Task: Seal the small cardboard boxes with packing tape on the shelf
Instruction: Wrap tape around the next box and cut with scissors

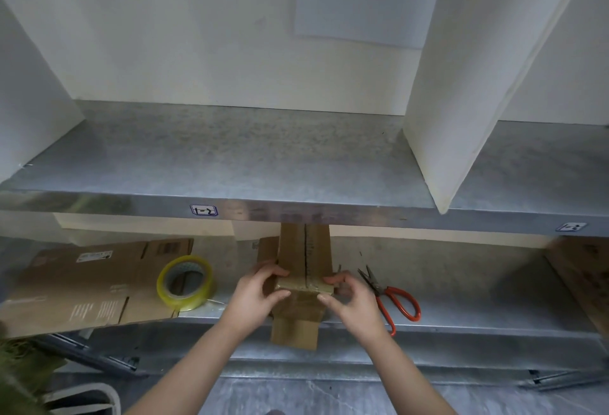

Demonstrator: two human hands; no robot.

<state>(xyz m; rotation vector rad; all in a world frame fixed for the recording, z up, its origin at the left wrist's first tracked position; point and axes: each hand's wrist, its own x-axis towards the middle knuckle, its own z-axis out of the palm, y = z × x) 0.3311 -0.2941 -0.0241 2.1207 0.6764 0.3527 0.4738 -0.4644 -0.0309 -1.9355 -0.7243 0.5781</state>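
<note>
You have just one camera, and it sits on your head. It looks forward and down at a metal shelf unit. The upper shelf [230, 157] is close and fills the middle of the picture, and you see its top from above. The white back wall [197, 35] is far behind it. The lower shelf [445, 269] shows under the front edge, near the bottom. Your two arms come in from the near bottom edge and reach away from you. The lens is very wide, so straight edges bend near the sides. The floor [296, 395] shows at the very bottom, right below you.
</note>
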